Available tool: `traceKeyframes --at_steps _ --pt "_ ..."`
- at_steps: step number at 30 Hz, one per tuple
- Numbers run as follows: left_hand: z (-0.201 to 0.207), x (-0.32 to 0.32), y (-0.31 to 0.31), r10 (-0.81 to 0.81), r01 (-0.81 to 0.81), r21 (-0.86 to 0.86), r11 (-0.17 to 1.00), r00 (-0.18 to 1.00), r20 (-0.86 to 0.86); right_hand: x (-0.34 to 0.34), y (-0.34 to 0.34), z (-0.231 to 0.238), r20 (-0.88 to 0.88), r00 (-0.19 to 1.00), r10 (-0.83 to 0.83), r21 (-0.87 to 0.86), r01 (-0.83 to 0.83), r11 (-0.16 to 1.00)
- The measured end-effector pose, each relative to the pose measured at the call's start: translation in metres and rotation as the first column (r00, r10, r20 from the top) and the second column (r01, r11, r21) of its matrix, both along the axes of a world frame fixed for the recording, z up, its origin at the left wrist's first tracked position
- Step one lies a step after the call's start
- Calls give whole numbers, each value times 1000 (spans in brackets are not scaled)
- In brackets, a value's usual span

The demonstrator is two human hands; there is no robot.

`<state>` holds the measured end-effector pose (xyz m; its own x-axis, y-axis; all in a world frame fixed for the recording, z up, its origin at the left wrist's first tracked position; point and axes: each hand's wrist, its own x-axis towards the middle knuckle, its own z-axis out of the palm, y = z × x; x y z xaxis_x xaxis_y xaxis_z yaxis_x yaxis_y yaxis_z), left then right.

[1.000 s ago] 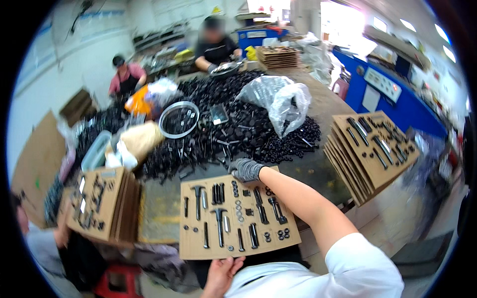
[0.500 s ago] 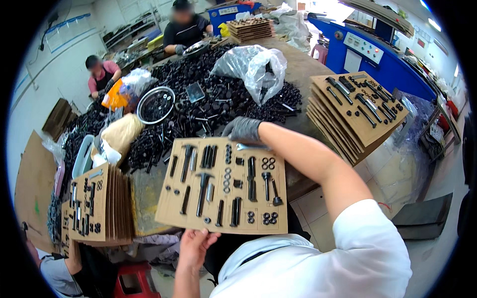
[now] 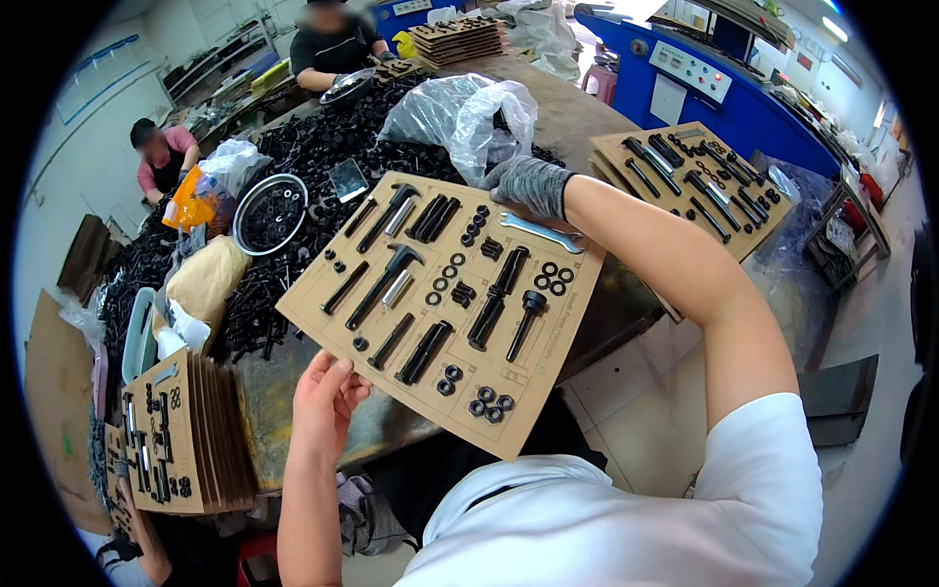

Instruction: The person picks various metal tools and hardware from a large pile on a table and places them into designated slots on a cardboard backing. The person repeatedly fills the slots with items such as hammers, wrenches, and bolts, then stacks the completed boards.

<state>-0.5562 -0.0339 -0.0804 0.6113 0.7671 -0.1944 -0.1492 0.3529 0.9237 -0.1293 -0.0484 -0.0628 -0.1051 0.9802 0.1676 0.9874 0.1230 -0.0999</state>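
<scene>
A brown cardboard sheet (image 3: 445,313) is held in front of me, tilted, with rows of black bolts, nuts, washers and sleeves on its face. My left hand (image 3: 331,391), bare, pinches its near-left edge, thumb uppermost. At the far edge my right hand (image 3: 528,186), in a grey glove, grips the board; some of its fingers are hidden. Beside that glove lies a silver open-end wrench (image 3: 541,232) on the sheet. Two hammer-headed black bolts (image 3: 389,284) lie on the left half, silver sleeves next to them. One black bolt (image 3: 528,323) lies toward the right side.
Loose black hardware (image 3: 362,137) is heaped over the table, with a metal-rimmed bowl (image 3: 271,215) and a clear plastic bag (image 3: 460,112) on it. Filled boards are stacked at left (image 3: 186,430) and right (image 3: 699,186). Co-workers (image 3: 337,44) are around the table. Blue machine (image 3: 675,78) behind.
The sheet has turned clockwise, its right half higher and its near corner closer to me. My left hand moved left and up. A slim bolt near the sheet's right side no longer shows.
</scene>
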Motion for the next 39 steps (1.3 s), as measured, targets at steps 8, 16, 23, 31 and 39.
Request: traceKeyframes --at_steps 8,16,23,31,39 --pt "34 66 78 -113 118 126 985 993 -44 42 -31 39 -467 771 -434 -226 371 901" --pt "105 203 123 -215 237 251 939 970 -113 102 -123 83 -756 548 -357 -55 491 870" --pt "126 386 116 -445 480 318 817 877 -183 178 -237 95 -708 658 -255 254 575 777" --pt "120 586 76 -670 694 317 647 715 -199 179 -309 102 -991 -132 0 -115 865 489" --pt "107 728 7 -750 805 359 472 581 -318 188 -360 80 -982 -188 7 -173 917 359"
